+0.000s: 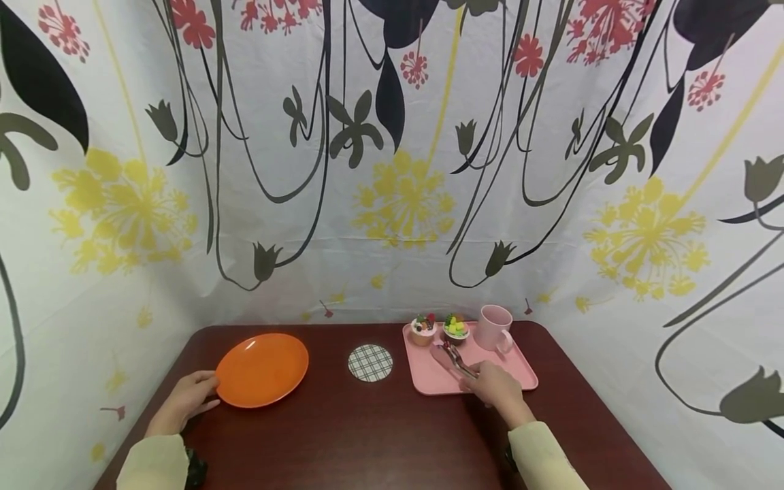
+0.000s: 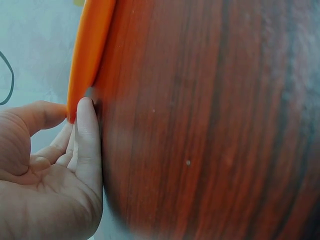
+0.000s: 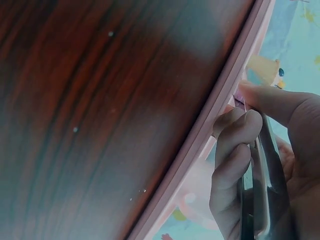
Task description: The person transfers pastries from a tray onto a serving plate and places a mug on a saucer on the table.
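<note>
My left hand [image 1: 186, 401] is at the left edge of a round orange plate [image 1: 262, 371]. In the left wrist view the thumb meets the plate's rim [image 2: 82, 75] and the fingers reach beneath it, pinching the edge. Over the front of a pink tray [image 1: 441, 386], my right hand [image 1: 496, 391] grips slim metal tongs [image 1: 462, 362], whose far end points toward the cupcakes. On the tray stand a cupcake with berries [image 1: 423, 330], a cupcake with yellow topping [image 1: 456, 329] and a pink mug [image 1: 493, 328]. My right fingers curl round the metal arms [image 3: 270, 195].
A round checked coaster [image 1: 370, 363] lies between plate and tray on the dark wooden table [image 1: 343, 435]. A flower-patterned cloth [image 1: 275, 224] hangs close behind the table and along both sides.
</note>
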Demonstrator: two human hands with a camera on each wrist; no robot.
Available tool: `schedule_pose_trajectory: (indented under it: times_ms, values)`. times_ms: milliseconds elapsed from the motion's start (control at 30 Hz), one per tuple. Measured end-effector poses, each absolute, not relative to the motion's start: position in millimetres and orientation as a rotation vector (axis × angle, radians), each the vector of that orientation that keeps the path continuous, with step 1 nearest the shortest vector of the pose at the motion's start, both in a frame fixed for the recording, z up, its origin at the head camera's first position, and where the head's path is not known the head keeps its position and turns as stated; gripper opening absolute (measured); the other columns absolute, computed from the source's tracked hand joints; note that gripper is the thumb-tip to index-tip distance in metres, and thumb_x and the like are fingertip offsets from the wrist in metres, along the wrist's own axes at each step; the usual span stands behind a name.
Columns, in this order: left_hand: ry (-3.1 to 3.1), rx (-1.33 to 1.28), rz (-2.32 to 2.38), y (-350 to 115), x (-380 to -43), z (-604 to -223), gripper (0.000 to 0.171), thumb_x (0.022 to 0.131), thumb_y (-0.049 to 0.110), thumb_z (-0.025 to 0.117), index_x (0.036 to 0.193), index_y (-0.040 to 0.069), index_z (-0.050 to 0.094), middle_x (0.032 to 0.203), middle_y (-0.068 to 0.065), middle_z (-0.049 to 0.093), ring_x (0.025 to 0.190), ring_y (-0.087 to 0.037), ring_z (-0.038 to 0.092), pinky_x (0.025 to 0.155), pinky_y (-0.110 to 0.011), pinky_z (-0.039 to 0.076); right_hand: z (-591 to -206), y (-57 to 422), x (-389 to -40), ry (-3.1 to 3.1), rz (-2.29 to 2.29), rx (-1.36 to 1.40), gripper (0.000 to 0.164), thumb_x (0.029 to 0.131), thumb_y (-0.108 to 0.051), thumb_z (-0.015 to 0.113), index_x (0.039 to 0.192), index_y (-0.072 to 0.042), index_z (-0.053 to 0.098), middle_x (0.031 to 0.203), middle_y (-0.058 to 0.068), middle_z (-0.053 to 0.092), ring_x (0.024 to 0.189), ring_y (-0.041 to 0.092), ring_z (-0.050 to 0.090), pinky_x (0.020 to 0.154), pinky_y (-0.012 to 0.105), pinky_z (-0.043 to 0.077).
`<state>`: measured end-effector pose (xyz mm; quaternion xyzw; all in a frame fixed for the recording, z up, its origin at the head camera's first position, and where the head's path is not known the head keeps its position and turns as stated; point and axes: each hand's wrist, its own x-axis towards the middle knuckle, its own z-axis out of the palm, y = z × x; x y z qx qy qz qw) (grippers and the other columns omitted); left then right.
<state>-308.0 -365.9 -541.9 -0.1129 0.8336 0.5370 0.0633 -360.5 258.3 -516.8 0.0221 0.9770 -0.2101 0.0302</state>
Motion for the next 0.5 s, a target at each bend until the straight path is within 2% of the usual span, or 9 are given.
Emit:
schedule_pose_trajectory:
  times_ms: [500]
  values:
    - [2.513,-0.335,1.64,-368.3,-309.0,-543.0,0.063,0.115,0.024,0.045,0.156,-0.021,0.029,0.153,-0.045,0.042,0.136,-0.052,0.055,0.09,-0.032,0.067,-518.0,257.3,-358.4,3.005,-0.742,0.018,0.018,0.097,-0.033,0.079,0.109,-0.02,0.082,0.06,-0.004,0.056,0.053,0.015,0.055,0.048,0.031,0.041]
